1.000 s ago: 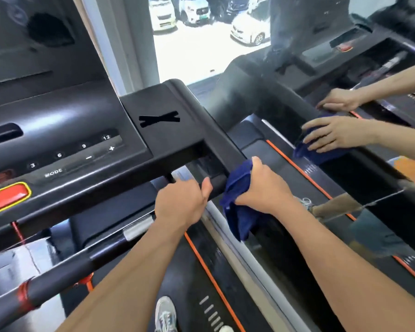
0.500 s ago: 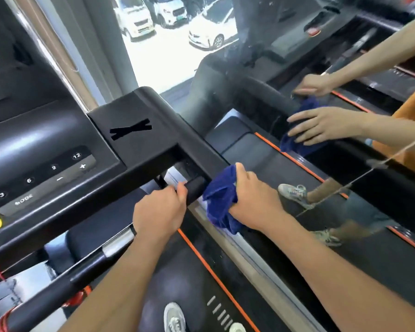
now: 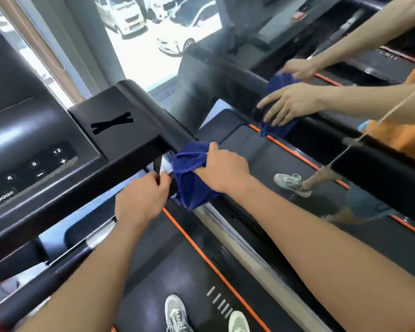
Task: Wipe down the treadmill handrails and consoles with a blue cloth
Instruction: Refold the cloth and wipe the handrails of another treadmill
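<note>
The right hand (image 3: 222,168) sits just off the right corner of the console (image 3: 46,149); its fingers are curled and clamped on a bunched blue cloth (image 3: 189,185), with the thumb lying over the top fold. The cloth is wrapped round the black handrail (image 3: 163,125) where it leaves the console's right corner, and its loose end hangs down below the rail. The left hand (image 3: 141,197) is just below the console's right end, touching or almost touching the cloth; its fingers are curled in tight with the thumb against them, and it seems to be gripping the near end of the grip bar (image 3: 46,276) that runs under the console, though the hand hides the point of contact. The console's keypad shows the numbers 6, 9 and 12, plus and minus keys and a mode key; a black X of tape (image 3: 113,123) marks its right wing. Below the console lies the belt (image 3: 158,271) with orange edging, and two grey shoes (image 3: 176,315) stand on it; right of the console a mirror (image 3: 369,176) shows arms and a blue cloth again.
</note>
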`<state>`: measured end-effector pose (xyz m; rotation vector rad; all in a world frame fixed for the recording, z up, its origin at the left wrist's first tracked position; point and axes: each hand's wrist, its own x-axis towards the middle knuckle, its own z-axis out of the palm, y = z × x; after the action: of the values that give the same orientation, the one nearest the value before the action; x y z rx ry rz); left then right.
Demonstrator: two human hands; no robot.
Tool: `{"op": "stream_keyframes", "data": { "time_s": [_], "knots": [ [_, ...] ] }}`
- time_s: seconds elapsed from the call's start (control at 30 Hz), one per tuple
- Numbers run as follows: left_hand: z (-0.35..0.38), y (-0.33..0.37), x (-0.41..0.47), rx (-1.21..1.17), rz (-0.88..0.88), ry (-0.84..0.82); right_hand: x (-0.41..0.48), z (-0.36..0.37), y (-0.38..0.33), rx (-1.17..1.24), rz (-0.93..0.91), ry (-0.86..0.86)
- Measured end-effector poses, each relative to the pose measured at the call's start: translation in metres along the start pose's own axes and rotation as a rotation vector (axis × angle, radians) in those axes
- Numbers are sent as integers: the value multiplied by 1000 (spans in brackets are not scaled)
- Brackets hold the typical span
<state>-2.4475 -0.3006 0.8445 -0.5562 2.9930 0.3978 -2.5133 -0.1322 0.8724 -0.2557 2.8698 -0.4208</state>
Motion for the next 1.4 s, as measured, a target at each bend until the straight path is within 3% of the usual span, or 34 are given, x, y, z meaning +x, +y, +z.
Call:
{"op": "stream_keyframes", "data": {
  "time_s": [0.1,0.2,0.3,0.37,0.53,0.6,0.67,0.77,0.9,1.0,1.1,1.23,1.4],
  "knots": [
    [1,5,-1,-217,2,119,-53,-4,39,22,67,-86],
    [6,41,-35,-425,313,270,-108,-7,80,41,137,-163],
    [19,97,-101,-505,628,165,-149,-5,118,147,182,-262],
    [38,114,-130,-457,741,145,-150,-7,131,278,167,-329],
    [33,116,-128,-498,527,118,-95,-13,109,857,200,-379],
    [24,125,-124,-376,560,169,-75,-10,99,1019,228,-437],
    [24,135,-119,-249,637,162,-76,-9,101,924,191,-409],
    [36,142,-127,-104,757,94,-106,-8,134,821,301,-390],
    [56,169,-169,50,889,12,-147,2,185,670,322,-475],
    [60,176,-171,58,846,7,-151,-3,175,912,352,-505],
    [52,157,-136,61,697,47,-126,-12,142,1089,296,-440],
    [51,139,-133,-151,535,43,-103,-11,121,980,108,-412],
    [60,152,-215,-191,653,22,-158,-4,172,746,202,-410]
  ]
}}
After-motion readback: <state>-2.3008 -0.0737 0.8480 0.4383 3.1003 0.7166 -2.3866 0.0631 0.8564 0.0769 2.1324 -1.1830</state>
